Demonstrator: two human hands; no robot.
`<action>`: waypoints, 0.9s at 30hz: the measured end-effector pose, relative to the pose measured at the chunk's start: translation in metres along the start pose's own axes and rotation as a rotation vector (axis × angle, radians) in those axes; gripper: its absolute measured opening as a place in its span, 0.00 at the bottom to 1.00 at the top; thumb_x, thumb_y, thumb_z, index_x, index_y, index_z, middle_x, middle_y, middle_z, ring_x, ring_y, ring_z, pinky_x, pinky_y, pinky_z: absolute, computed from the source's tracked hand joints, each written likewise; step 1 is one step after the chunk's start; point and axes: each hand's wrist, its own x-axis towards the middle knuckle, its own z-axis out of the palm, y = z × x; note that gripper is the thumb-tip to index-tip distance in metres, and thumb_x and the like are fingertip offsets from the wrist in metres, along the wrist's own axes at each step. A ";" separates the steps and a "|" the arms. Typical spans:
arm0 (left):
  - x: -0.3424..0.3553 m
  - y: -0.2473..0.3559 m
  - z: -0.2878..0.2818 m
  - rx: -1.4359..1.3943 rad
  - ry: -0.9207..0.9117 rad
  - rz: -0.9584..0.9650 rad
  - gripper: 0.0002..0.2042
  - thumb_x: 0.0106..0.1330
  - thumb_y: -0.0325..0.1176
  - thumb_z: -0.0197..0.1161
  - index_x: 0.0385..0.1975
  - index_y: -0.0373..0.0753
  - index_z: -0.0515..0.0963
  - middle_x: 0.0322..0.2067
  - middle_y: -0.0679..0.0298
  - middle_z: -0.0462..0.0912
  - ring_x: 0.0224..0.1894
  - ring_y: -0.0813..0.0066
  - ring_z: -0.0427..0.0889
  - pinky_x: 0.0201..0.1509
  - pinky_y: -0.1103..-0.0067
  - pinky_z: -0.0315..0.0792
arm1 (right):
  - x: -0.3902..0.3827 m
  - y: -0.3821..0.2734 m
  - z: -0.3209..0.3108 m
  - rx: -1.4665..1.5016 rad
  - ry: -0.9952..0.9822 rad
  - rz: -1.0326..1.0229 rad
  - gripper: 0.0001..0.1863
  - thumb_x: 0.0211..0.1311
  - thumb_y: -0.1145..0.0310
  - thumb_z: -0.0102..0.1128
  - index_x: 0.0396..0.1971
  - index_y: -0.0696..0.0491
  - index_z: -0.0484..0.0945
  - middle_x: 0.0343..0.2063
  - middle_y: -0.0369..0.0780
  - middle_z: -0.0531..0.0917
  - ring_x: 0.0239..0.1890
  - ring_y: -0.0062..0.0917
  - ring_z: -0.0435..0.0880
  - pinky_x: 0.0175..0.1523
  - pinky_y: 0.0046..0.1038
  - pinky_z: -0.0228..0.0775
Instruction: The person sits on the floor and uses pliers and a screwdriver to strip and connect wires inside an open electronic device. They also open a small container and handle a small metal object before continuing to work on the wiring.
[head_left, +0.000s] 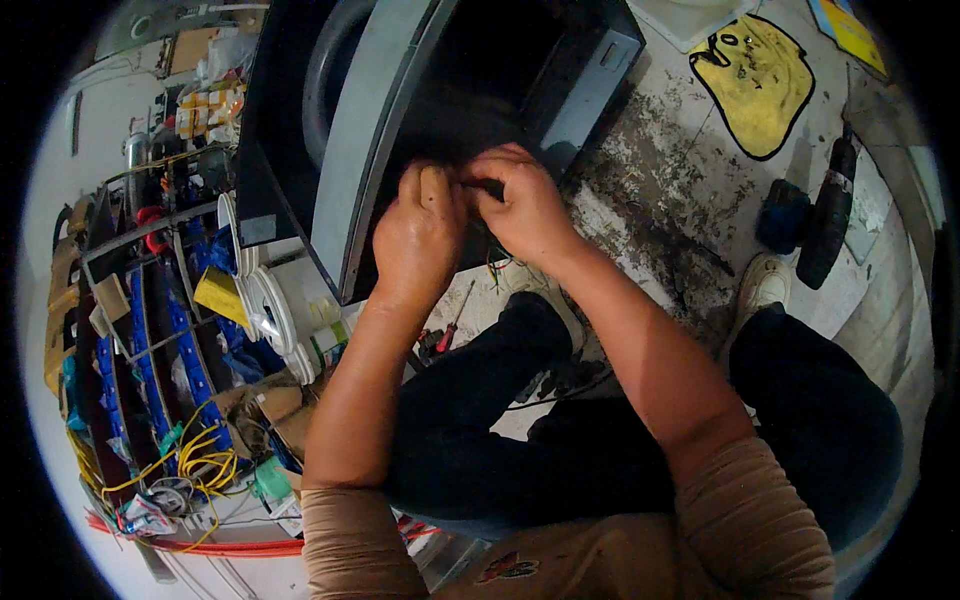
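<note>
A large dark appliance cabinet (365, 140) with grey edges stands tilted in front of me, its near side open and its inside dark. A curved ring shape shows on its left part. My left hand (420, 225) is closed at the opening, its fingertips pinched together. My right hand (520, 200) is closed just beside it, thumb and forefinger meeting near the left fingertips. What the fingers hold is too small and dark to make out. Thin coloured wires (496, 262) hang just below my hands.
A cordless drill (830, 210) stands on the dirty floor at the right, near a yellow black-edged mat (765, 85). A red-handled screwdriver (450, 328) lies by my left leg. Shelves with blue bins (150, 320), white buckets (268, 305) and yellow cable (205, 462) fill the left side.
</note>
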 end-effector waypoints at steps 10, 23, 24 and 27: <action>0.015 0.012 -0.008 -0.386 -0.262 -0.270 0.05 0.60 0.30 0.55 0.30 0.36 0.70 0.21 0.60 0.74 0.19 0.64 0.74 0.18 0.73 0.67 | -0.004 0.010 -0.014 -0.302 0.113 -0.426 0.08 0.44 0.72 0.57 0.27 0.53 0.80 0.35 0.35 0.79 0.46 0.31 0.74 0.50 0.34 0.64; -0.003 0.029 -0.043 -0.147 -0.092 -0.004 0.09 0.62 0.30 0.57 0.41 0.39 0.74 0.40 0.59 0.78 0.35 0.60 0.81 0.32 0.72 0.76 | -0.009 0.007 -0.020 0.030 0.074 -0.225 0.08 0.41 0.77 0.60 0.26 0.58 0.81 0.31 0.41 0.81 0.40 0.36 0.76 0.47 0.34 0.69; -0.004 0.030 -0.042 -0.055 -0.049 0.092 0.09 0.61 0.30 0.57 0.41 0.39 0.74 0.42 0.61 0.77 0.34 0.59 0.81 0.32 0.71 0.76 | -0.010 0.007 -0.021 0.037 0.054 -0.193 0.08 0.40 0.78 0.60 0.26 0.59 0.81 0.31 0.41 0.81 0.40 0.36 0.76 0.47 0.34 0.69; 0.002 0.026 -0.034 -0.053 -0.070 0.070 0.09 0.58 0.25 0.57 0.39 0.39 0.75 0.43 0.59 0.76 0.38 0.56 0.80 0.36 0.70 0.76 | -0.010 0.009 -0.021 0.064 0.046 -0.209 0.08 0.40 0.79 0.59 0.26 0.59 0.81 0.31 0.42 0.81 0.40 0.36 0.76 0.48 0.34 0.69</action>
